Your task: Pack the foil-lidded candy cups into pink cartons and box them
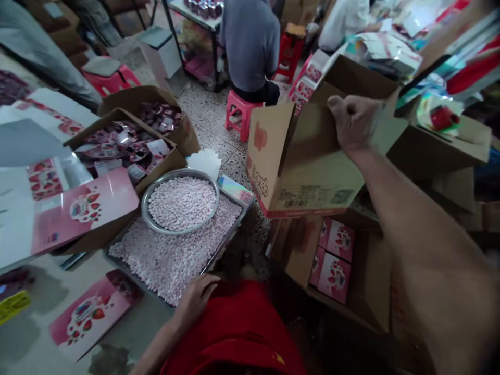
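My right hand (355, 120) is closed over the top edge of a brown cardboard box (320, 179), which is tilted and raised above another box. Printing and a barcode show on its side. Below it, an open carton (369, 284) holds several pink strawberry-printed boxes (335, 276). My left hand (197, 294) lies loosely, holding nothing I can see, at the near edge of a metal tray (224, 245) beside the red garment. Small pale pink candies (156, 260) cover the tray. A round metal bowl (145, 211) full of the same candies sits on top.
Cartons of wrapped packets (125, 140) stand at the left. A flat pink printed box (91, 315) lies on the table (35, 338). Ahead, a person in grey (250, 47) sits on a pink stool (239, 112). More open cartons (441, 148) stand at the right.
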Demonstrator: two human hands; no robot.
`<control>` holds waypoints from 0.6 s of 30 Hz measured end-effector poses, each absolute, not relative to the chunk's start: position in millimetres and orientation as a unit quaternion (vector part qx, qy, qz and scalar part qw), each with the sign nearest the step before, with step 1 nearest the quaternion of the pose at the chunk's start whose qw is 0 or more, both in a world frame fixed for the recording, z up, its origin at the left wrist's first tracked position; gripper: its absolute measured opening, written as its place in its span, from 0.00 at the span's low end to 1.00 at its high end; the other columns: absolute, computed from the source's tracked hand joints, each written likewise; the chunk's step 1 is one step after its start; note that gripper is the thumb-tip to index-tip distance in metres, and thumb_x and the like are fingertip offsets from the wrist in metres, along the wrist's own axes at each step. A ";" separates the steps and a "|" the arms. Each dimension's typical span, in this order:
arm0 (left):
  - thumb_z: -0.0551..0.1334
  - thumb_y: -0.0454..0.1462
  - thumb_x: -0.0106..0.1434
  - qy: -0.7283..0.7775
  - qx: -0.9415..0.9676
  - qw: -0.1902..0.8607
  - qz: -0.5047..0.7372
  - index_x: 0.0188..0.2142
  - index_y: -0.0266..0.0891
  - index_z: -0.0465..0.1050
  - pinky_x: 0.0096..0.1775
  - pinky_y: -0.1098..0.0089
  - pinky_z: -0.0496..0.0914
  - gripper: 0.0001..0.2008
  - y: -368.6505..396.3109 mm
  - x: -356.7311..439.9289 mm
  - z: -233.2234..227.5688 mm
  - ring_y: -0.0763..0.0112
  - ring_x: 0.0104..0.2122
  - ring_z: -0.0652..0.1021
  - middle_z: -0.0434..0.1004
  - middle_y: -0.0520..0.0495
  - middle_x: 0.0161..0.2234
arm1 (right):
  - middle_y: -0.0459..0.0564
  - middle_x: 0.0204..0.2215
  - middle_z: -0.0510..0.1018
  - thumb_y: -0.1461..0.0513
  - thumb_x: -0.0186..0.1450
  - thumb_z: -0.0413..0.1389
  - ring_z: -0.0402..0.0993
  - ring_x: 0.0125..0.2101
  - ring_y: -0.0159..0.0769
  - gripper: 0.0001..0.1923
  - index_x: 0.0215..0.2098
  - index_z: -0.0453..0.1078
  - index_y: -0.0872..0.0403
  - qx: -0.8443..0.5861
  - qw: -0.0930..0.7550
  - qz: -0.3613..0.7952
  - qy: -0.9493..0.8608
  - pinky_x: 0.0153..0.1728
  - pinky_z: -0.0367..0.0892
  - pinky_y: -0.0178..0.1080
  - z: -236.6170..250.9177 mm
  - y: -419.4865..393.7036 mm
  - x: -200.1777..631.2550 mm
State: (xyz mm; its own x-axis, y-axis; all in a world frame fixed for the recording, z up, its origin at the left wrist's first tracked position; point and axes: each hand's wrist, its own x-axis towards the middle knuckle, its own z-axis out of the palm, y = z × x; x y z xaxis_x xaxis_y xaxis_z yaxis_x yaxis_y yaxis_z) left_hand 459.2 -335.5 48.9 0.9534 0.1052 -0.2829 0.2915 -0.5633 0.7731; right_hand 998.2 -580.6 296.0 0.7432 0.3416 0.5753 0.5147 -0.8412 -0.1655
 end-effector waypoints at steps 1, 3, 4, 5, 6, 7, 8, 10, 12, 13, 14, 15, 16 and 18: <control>0.58 0.41 0.71 0.139 0.877 0.452 -0.082 0.43 0.49 0.82 0.47 0.63 0.81 0.12 -335.3 452.5 46.2 0.60 0.41 0.86 0.87 0.48 0.41 | 0.40 0.20 0.52 0.41 0.76 0.50 0.50 0.25 0.30 0.34 0.20 0.47 0.48 -0.918 0.165 -0.267 -0.241 0.33 0.48 0.43 282.7 -573.5 1001.3; 0.58 0.42 0.71 0.188 0.878 0.439 -0.039 0.41 0.49 0.82 0.45 0.62 0.82 0.12 -340.4 445.5 43.8 0.59 0.41 0.87 0.88 0.49 0.41 | 0.42 0.19 0.52 0.38 0.75 0.45 0.51 0.25 0.33 0.34 0.19 0.45 0.47 -0.911 0.164 -0.260 -0.276 0.34 0.48 0.44 259.1 -564.3 1008.0; 0.58 0.42 0.72 0.202 0.881 0.428 -0.020 0.41 0.49 0.81 0.45 0.62 0.83 0.11 -344.9 449.4 45.3 0.59 0.40 0.87 0.88 0.49 0.41 | 0.43 0.19 0.52 0.36 0.74 0.43 0.52 0.25 0.35 0.34 0.19 0.45 0.47 -0.906 0.157 -0.256 -0.300 0.34 0.48 0.45 247.8 -560.9 1010.4; 0.58 0.42 0.72 0.205 0.887 0.414 -0.002 0.43 0.49 0.81 0.46 0.61 0.83 0.11 -349.4 460.8 49.0 0.59 0.41 0.87 0.87 0.49 0.41 | 0.44 0.19 0.53 0.34 0.73 0.41 0.53 0.25 0.36 0.35 0.19 0.45 0.46 -0.901 0.147 -0.246 -0.326 0.34 0.49 0.45 236.6 -557.4 1011.6; 0.58 0.42 0.73 0.197 0.896 0.398 0.019 0.46 0.49 0.81 0.48 0.61 0.82 0.11 -353.0 481.2 55.0 0.59 0.43 0.86 0.87 0.48 0.43 | 0.45 0.19 0.55 0.33 0.72 0.40 0.54 0.26 0.37 0.35 0.19 0.46 0.47 -0.897 0.136 -0.233 -0.351 0.35 0.50 0.45 225.3 -553.3 1011.4; 0.59 0.42 0.74 0.178 0.907 0.378 0.044 0.51 0.49 0.79 0.52 0.59 0.81 0.12 -354.4 511.0 62.8 0.58 0.48 0.85 0.87 0.47 0.47 | 0.45 0.19 0.56 0.32 0.70 0.41 0.55 0.26 0.38 0.36 0.19 0.48 0.47 -0.893 0.125 -0.215 -0.375 0.35 0.51 0.45 214.5 -548.7 1010.2; 0.59 0.42 0.74 0.149 0.919 0.356 0.075 0.57 0.47 0.76 0.58 0.57 0.77 0.15 -352.7 549.3 71.8 0.57 0.54 0.83 0.84 0.44 0.53 | 0.46 0.19 0.58 0.31 0.69 0.42 0.56 0.27 0.39 0.36 0.19 0.49 0.47 -0.890 0.115 -0.196 -0.396 0.35 0.52 0.45 204.5 -543.4 1008.4; 0.61 0.43 0.74 0.094 0.934 0.303 0.165 0.67 0.40 0.67 0.67 0.50 0.68 0.25 -339.1 644.1 90.7 0.52 0.67 0.72 0.74 0.36 0.65 | 0.46 0.19 0.60 0.29 0.67 0.46 0.58 0.28 0.40 0.37 0.19 0.51 0.49 -0.885 0.101 -0.160 -0.426 0.36 0.54 0.44 189.7 -533.2 1005.6; 0.66 0.48 0.70 0.065 0.939 0.260 0.217 0.71 0.34 0.60 0.71 0.42 0.58 0.36 -315.9 743.6 107.6 0.45 0.74 0.58 0.63 0.30 0.71 | 0.46 0.19 0.61 0.29 0.66 0.50 0.60 0.29 0.39 0.38 0.19 0.53 0.49 -0.879 0.095 -0.138 -0.447 0.36 0.55 0.43 183.7 -529.0 1006.3; 0.68 0.49 0.68 0.038 0.946 0.246 0.207 0.71 0.33 0.60 0.70 0.40 0.55 0.39 -303.8 787.3 114.9 0.43 0.75 0.56 0.63 0.30 0.71 | 0.46 0.20 0.62 0.29 0.65 0.51 0.61 0.29 0.39 0.38 0.19 0.54 0.49 -0.873 0.096 -0.134 -0.460 0.36 0.56 0.43 183.9 -531.4 1007.6; 0.69 0.49 0.67 -0.007 0.955 0.238 0.178 0.69 0.35 0.63 0.70 0.40 0.56 0.37 -293.4 823.4 121.9 0.43 0.73 0.59 0.67 0.31 0.68 | 0.46 0.19 0.63 0.29 0.66 0.52 0.61 0.28 0.38 0.38 0.19 0.56 0.49 -0.864 0.102 -0.135 -0.474 0.36 0.56 0.42 185.6 -537.3 1008.7; 0.70 0.49 0.66 -0.059 0.961 0.233 0.139 0.65 0.37 0.69 0.68 0.43 0.58 0.33 -286.1 850.2 129.0 0.45 0.69 0.65 0.73 0.34 0.63 | 0.46 0.19 0.64 0.29 0.66 0.51 0.61 0.28 0.37 0.38 0.18 0.57 0.49 -0.853 0.113 -0.142 -0.490 0.35 0.56 0.43 187.8 -546.3 1008.8; 0.71 0.49 0.65 -0.104 0.964 0.225 0.102 0.60 0.40 0.74 0.66 0.46 0.61 0.28 -283.1 867.0 136.9 0.49 0.64 0.71 0.78 0.38 0.57 | 0.46 0.19 0.65 0.29 0.66 0.51 0.61 0.27 0.37 0.38 0.18 0.59 0.49 -0.840 0.130 -0.151 -0.505 0.35 0.56 0.43 189.3 -556.8 1007.4; 0.69 0.48 0.67 -0.162 0.966 0.196 0.053 0.51 0.43 0.80 0.63 0.51 0.64 0.17 -292.7 873.8 156.5 0.56 0.54 0.76 0.83 0.44 0.47 | 0.49 0.20 0.70 0.29 0.67 0.49 0.63 0.27 0.37 0.38 0.18 0.65 0.49 -0.834 0.194 -0.186 -0.481 0.36 0.58 0.46 184.7 -573.5 1000.2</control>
State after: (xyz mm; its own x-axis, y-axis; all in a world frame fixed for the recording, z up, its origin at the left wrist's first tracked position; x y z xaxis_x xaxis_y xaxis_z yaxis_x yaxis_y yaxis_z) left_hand 873.8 -292.7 156.5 0.9420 -0.2919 0.1658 -0.3335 -0.8707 0.3615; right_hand 1000.2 -573.5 184.7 0.4682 0.7303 0.4974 0.8749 -0.4620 -0.1452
